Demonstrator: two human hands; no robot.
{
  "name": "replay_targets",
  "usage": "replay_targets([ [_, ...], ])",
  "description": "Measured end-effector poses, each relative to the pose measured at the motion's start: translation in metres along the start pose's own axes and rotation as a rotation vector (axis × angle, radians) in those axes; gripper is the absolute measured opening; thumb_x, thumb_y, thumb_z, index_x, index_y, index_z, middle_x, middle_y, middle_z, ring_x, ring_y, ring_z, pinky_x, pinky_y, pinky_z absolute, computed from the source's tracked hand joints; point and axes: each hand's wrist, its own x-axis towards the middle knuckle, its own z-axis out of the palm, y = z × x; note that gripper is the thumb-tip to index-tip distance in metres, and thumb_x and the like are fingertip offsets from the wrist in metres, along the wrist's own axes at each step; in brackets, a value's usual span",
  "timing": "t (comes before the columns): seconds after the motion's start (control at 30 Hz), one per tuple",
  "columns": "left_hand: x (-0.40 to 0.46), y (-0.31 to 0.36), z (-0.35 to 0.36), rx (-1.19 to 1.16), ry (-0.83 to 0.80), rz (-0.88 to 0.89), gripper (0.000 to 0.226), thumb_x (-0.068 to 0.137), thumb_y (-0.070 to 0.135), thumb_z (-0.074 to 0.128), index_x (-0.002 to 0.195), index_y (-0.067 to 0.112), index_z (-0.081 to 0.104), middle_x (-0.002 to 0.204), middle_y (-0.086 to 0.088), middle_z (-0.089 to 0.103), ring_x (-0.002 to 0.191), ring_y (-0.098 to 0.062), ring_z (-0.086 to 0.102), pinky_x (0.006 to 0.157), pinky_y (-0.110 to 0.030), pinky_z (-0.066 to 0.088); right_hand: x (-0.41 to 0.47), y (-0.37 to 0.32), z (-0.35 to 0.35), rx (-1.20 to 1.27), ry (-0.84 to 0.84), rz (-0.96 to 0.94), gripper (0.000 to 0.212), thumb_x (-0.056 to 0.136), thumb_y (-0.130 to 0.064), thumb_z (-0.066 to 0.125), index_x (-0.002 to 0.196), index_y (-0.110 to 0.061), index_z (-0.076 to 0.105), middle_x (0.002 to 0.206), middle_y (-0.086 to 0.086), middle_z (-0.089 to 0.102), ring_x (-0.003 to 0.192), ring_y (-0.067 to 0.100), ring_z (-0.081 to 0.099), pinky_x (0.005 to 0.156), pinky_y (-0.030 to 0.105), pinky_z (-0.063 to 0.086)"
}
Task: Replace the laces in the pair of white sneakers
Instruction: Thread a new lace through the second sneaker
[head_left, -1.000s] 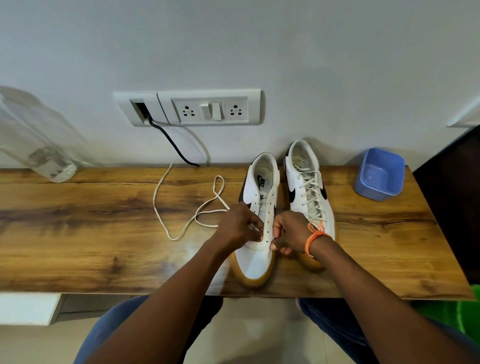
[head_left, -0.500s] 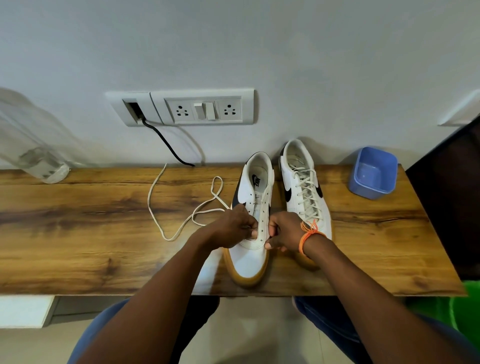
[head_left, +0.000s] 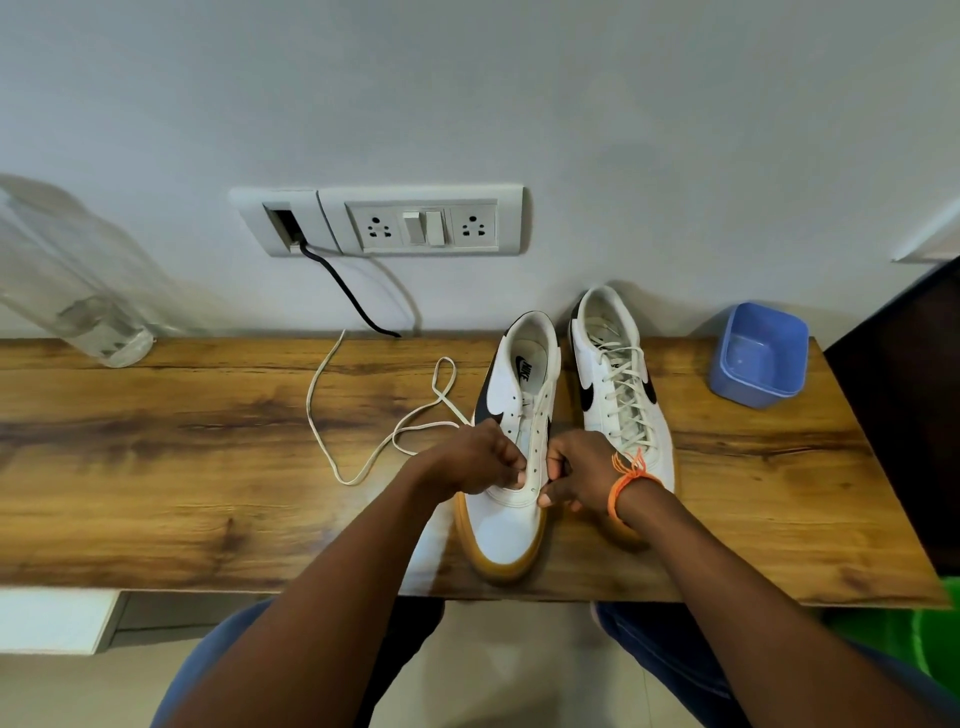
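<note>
Both hands (head_left: 524, 465) on unlaced sneaker (head_left: 511, 499)

This looks like a room in a home. A wooden shelf (head_left: 156, 467) is fixed to a plain white wall (head_left: 467, 78). A switch board (head_left: 421, 221) with plugs sits on the wall, and a black wire (head_left: 343, 288) hangs from it. A blurry thing (head_left: 78, 291) at the left may be a bottle.

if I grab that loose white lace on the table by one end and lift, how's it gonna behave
The loose lace will probably hang limp: it lies in slack curves and a loop on the wooden table. It looks thin and light, so it should trail rather than lift whole. Its other end runs to the left hand, so it may tug there.
</note>
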Motion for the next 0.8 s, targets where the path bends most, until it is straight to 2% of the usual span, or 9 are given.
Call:
replay_targets([
  [0.13, -0.002, 0.002, -0.001, -0.074, -0.024, -0.009, 0.028, 0.087, -0.002, 0.068, 0.078, 0.021, 0.055, 0.104, -0.004, 0.059, 0.113, -0.022, 0.056, 0.103, -0.036, 0.046, -0.001, -0.004, -0.004, 0.0, 0.005, 0.014, 0.028, 0.066, -0.007, 0.088, 0.074, -0.007, 0.061, 0.068, 0.008, 0.068, 0.061, 0.026, 0.071, 0.061, 0.038, 0.061],
  [0.23, -0.006, -0.006, 0.007, -0.071, 0.084, 0.078, 0.031, 0.085, 0.001, 0.071, 0.066, 0.024, 0.061, 0.086, 0.003, 0.062, 0.101, -0.018, 0.059, 0.1, -0.046, 0.048, -0.009, -0.006, -0.004, 0.028, 0.057, 0.035, 0.024, 0.064, -0.008, 0.089, 0.072, -0.007, 0.067, 0.065, 0.003, 0.068, 0.059, 0.022, 0.07, 0.058, 0.034, 0.061],
  [0.3, -0.006, -0.014, 0.023, -0.006, 0.262, 0.115, 0.023, 0.084, 0.01, 0.074, 0.068, 0.025, 0.069, 0.088, 0.007, 0.057, 0.103, -0.016, 0.054, 0.094, -0.046, 0.045, -0.017, -0.002, -0.001, 0.065, 0.134, 0.022, 0.011, 0.069, -0.006, 0.082, 0.071, -0.009, 0.071, 0.066, 0.002, 0.07, 0.062, 0.019, 0.07, 0.064, 0.036, 0.061],
  [0.37, -0.014, -0.024, 0.041, 0.126, 0.518, 0.138, 0.013, 0.084, 0.018, 0.075, 0.092, 0.028, 0.077, 0.102, 0.008, 0.049, 0.108, -0.014, 0.044, 0.088, -0.037, 0.036, -0.029, -0.001, 0.007, 0.087, 0.228, -0.005, 0.006, 0.075, -0.009, 0.075, 0.077, -0.014, 0.076, 0.077, 0.0, 0.074, 0.068, 0.011, 0.066, 0.069, 0.023, 0.057],
  [0.4, -0.022, -0.03, 0.049, 0.176, 0.647, 0.175, 0.024, 0.081, 0.018, 0.076, 0.102, 0.029, 0.076, 0.107, 0.005, 0.049, 0.107, -0.015, 0.043, 0.086, -0.036, 0.034, -0.037, -0.005, 0.015, 0.092, 0.271, -0.016, 0.007, 0.077, -0.012, 0.074, 0.083, -0.015, 0.077, 0.084, 0.0, 0.075, 0.072, 0.007, 0.064, 0.068, 0.014, 0.05],
  [0.47, -0.032, -0.043, 0.065, 0.232, 0.835, 0.247, 0.041, 0.073, 0.013, 0.082, 0.111, 0.024, 0.074, 0.11, -0.003, 0.055, 0.105, -0.025, 0.051, 0.082, -0.039, 0.042, -0.046, -0.009, 0.029, 0.104, 0.344, -0.017, 0.015, 0.08, -0.019, 0.076, 0.093, -0.013, 0.078, 0.091, 0.0, 0.075, 0.079, 0.009, 0.065, 0.071, 0.013, 0.045],
  [0.6, -0.058, -0.045, 0.094, 0.284, 0.765, 0.307, 0.045, 0.069, 0.001, 0.082, 0.11, 0.016, 0.073, 0.107, -0.006, 0.064, 0.094, -0.026, 0.062, 0.065, -0.035, 0.057, -0.057, -0.019, 0.048, 0.077, 0.509, 0.029, 0.012, 0.084, -0.026, 0.074, 0.086, -0.015, 0.078, 0.085, 0.001, 0.075, 0.079, 0.017, 0.067, 0.07, 0.024, 0.05],
  [0.7, -0.066, -0.042, 0.101, 0.356, 0.706, 0.297, 0.044, 0.069, 0.005, 0.082, 0.109, 0.02, 0.072, 0.105, -0.002, 0.065, 0.094, -0.022, 0.062, 0.057, -0.027, 0.054, -0.061, -0.028, 0.053, 0.021, 0.576, 0.06, 0.013, 0.086, -0.024, 0.072, 0.076, -0.016, 0.076, 0.08, 0.001, 0.073, 0.073, 0.018, 0.065, 0.065, 0.028, 0.053],
  [0.8, -0.07, -0.039, 0.096, 0.495, 0.647, 0.275, 0.05, 0.059, 0.012, 0.089, 0.105, 0.022, 0.073, 0.101, -0.001, 0.066, 0.088, -0.019, 0.063, 0.05, -0.023, 0.049, -0.065, -0.035, 0.054, 0.035, 0.564, 0.063, 0.013, 0.086, -0.021, 0.069, 0.075, -0.014, 0.07, 0.078, -0.001, 0.068, 0.07, 0.014, 0.06, 0.058, 0.023, 0.044],
])
